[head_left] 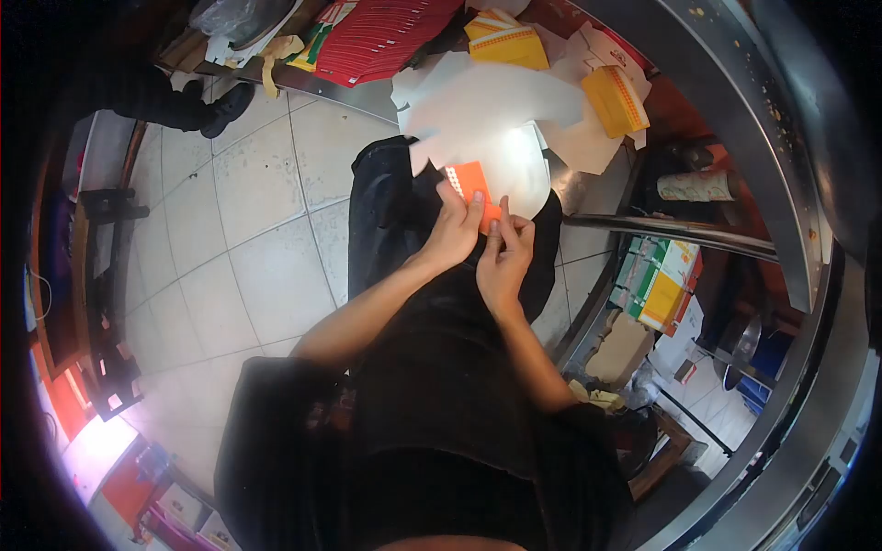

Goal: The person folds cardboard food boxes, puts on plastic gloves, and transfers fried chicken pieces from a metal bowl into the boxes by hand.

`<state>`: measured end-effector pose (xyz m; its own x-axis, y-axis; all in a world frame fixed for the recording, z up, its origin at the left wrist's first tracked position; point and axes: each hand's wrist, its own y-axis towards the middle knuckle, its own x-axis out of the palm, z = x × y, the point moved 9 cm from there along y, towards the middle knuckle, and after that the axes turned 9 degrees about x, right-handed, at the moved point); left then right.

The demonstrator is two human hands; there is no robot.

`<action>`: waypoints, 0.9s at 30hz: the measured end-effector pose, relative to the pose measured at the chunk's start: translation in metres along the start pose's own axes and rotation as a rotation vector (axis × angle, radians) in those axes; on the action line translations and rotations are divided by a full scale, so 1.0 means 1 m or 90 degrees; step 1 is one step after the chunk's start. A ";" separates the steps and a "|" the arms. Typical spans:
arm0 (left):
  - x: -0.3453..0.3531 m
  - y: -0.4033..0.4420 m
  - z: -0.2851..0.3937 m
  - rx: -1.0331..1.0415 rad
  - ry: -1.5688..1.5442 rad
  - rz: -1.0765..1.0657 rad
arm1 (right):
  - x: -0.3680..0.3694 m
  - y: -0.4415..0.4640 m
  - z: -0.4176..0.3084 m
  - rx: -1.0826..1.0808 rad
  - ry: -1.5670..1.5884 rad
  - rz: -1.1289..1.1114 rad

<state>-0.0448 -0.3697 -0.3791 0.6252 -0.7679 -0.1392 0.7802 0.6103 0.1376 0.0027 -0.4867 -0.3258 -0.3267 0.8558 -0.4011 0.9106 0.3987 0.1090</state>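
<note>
An orange piece of card or paper (470,180) with a white pattern along its left edge is held between my two hands, above my lap. My left hand (454,225) grips its left and lower side, the thumb lying on its face. At its lower right corner, my right hand (505,257) pinches the card between thumb and fingers. Just beyond the card lies a large white sheet (487,110), bright with glare over a pale rounded surface (525,174).
Yellow packets (510,48) and another yellow packet (616,101) lie on papers ahead. A red stack (377,37) sits at the top. Bundled cartons (657,285) stand at the right, near a metal bar (671,235). Another person's shoe (228,110) is at the upper left.
</note>
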 end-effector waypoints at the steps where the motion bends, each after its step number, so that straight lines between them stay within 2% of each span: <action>1: -0.001 -0.002 0.003 0.013 0.010 0.017 | 0.000 0.001 0.006 0.027 -0.019 0.002; 2: 0.005 -0.008 -0.007 -0.069 -0.001 -0.017 | 0.002 0.003 0.008 0.030 -0.044 -0.028; 5: 0.009 -0.011 -0.005 -0.022 0.050 -0.047 | 0.008 0.010 0.015 0.101 -0.044 -0.114; 6: 0.005 -0.007 0.000 0.023 0.072 -0.037 | 0.003 0.015 0.018 0.015 -0.025 -0.039; 7: 0.002 -0.005 0.008 0.027 0.071 -0.036 | -0.003 0.023 0.005 0.011 -0.026 -0.037; 9: -0.005 0.004 0.037 0.012 0.219 -0.100 | -0.035 0.040 -0.063 -0.156 -0.068 0.113; 10: -0.001 0.005 0.035 -0.037 0.271 -0.167 | -0.028 0.050 -0.051 -0.029 0.092 0.060; 11: 0.000 0.003 0.032 -0.036 0.270 -0.172 | -0.015 0.058 -0.042 0.098 0.250 0.008; 12: 0.001 0.001 0.039 0.056 0.315 -0.157 | -0.011 0.068 -0.047 0.157 0.186 -0.026; 13: 0.002 0.001 0.050 0.151 0.358 -0.139 | -0.014 0.073 -0.045 0.158 0.184 -0.018; 15: -0.002 0.001 0.044 0.151 0.401 -0.163 | -0.009 0.085 -0.027 0.283 0.255 -0.130; 17: -0.018 0.004 0.044 0.027 0.340 -0.161 | -0.019 0.086 -0.007 0.275 0.240 -0.171; 19: -0.027 0.005 0.048 0.026 0.315 -0.183 | -0.020 0.086 0.013 0.195 0.145 -0.223; 21: -0.023 0.001 0.053 0.021 0.247 -0.237 | -0.025 0.072 0.006 0.041 0.031 -0.208; 23: -0.021 -0.002 0.055 0.012 0.212 -0.212 | 0.002 0.040 0.049 0.372 0.388 -0.186; 25: -0.025 -0.001 0.052 0.021 0.243 -0.162 | 0.023 0.021 0.061 0.339 0.494 -0.210; 26: -0.028 -0.001 0.052 0.025 0.244 -0.158 | 0.024 0.015 0.048 0.437 0.553 -0.220; 27: -0.029 0.000 0.064 0.117 0.201 -0.171 | 0.018 0.019 0.032 0.431 0.553 -0.223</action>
<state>-0.0645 -0.3597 -0.3123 0.3985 -0.7802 -0.4822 0.9170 0.3300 0.2240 0.0225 -0.4746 -0.3599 -0.4121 0.7764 0.4768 0.5992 0.6252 -0.5001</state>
